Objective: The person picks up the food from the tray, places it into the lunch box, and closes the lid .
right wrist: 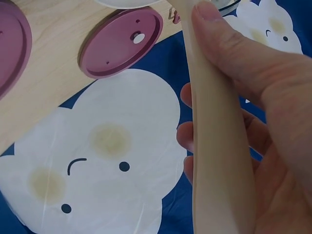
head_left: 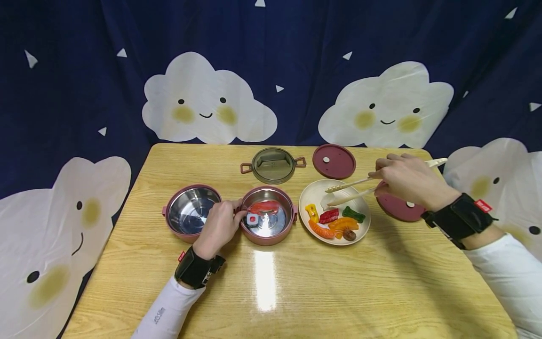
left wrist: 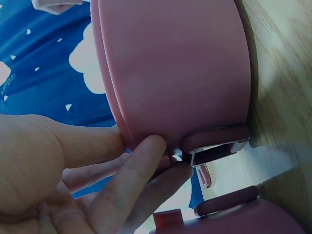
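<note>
My left hand (head_left: 219,227) is at the left side of the right-hand pink pot (head_left: 264,241); in the left wrist view, thumb and fingers pinch the pot's rim (left wrist: 105,68) beside its handle. Inside that pot lie a red toy shrimp or lobster (head_left: 264,207) and a toy sushi roll (head_left: 252,219). With curled fingers, my right hand (head_left: 408,181) grips a pair of beige tongs (right wrist: 214,131). Their tips spread apart over the cream plate (head_left: 306,190), near a pale whitish piece (head_left: 327,202). Red, green, orange and yellow toy foods (head_left: 329,216) lie on the plate's near half.
A second pink pot (head_left: 192,209) stands to the left with nothing in it. Behind are a glass lid (head_left: 273,165) with two handles and a maroon lid (head_left: 334,161). Another maroon lid (head_left: 400,205) lies right of the plate, partly under the right hand.
</note>
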`<state>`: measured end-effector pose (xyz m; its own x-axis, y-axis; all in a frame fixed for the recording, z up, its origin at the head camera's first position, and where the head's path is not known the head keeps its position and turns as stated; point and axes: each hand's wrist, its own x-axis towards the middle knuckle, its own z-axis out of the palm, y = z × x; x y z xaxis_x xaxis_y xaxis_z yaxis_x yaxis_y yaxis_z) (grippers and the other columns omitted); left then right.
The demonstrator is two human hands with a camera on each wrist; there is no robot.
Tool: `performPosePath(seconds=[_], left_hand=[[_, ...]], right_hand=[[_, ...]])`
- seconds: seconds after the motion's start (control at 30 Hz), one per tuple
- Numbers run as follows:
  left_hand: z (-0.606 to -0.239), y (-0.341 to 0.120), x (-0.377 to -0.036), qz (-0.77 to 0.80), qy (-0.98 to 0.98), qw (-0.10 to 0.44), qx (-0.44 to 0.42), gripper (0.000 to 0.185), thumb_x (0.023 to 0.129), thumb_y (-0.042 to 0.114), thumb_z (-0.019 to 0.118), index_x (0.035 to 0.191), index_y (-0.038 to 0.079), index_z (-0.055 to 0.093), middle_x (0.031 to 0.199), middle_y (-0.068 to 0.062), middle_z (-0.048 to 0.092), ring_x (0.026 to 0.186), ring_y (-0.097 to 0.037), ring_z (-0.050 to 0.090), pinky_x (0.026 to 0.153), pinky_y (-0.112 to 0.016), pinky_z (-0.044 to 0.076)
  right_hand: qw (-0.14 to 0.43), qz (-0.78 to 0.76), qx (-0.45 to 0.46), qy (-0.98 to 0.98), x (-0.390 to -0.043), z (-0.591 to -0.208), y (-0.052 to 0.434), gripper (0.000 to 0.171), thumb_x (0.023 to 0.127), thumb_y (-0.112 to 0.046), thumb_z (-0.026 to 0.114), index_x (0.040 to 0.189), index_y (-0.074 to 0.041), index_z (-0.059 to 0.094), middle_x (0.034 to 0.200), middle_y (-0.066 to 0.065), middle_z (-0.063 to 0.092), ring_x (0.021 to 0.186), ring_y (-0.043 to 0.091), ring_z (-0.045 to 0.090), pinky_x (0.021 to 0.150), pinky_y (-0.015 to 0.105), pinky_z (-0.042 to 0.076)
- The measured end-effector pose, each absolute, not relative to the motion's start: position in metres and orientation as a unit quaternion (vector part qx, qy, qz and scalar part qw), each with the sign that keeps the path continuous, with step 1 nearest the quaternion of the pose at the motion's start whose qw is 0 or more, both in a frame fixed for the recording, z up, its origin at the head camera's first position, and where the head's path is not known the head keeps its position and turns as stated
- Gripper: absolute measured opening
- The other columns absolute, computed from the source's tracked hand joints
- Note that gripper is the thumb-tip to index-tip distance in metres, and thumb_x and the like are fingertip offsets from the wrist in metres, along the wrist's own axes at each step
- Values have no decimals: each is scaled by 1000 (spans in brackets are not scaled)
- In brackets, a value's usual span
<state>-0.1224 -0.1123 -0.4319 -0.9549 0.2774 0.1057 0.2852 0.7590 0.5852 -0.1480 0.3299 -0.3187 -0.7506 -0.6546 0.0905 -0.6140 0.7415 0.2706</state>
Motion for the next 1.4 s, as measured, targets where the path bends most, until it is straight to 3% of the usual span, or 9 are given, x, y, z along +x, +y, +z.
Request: performPosePath(seconds=[0.77,1.1,1.4], left_hand=[[-431,-112,-122,-314,-938,5,-148,22,99,10,74,118,-1,78,98,-15,79,69,-15,57,59,-25,36],[-431,-113,-122,-314,-937,8,-149,23,98,9,74,119,-1,78,103,-16,80,72,-16,60,61,-27,39],[-432,-112,-123,-314,-938,4,-151,22,98,9,74,117,-1,78,98,-13,79,72,-14,60,61,-26,39]], right_hand=[[71,-131,359,-922,-152,-316,317,34,73,-30,95,97,-10,83,83,3,68,76,23,61,66,37,48],[47,-164,362,-917,-156,-308,305,33,70,-33,97,95,-19,82,86,3,68,77,24,56,66,36,46],[54,-191,377,-905,-161,-312,300,35,69,-32,97,97,-19,82,85,3,68,78,25,59,67,38,50]])
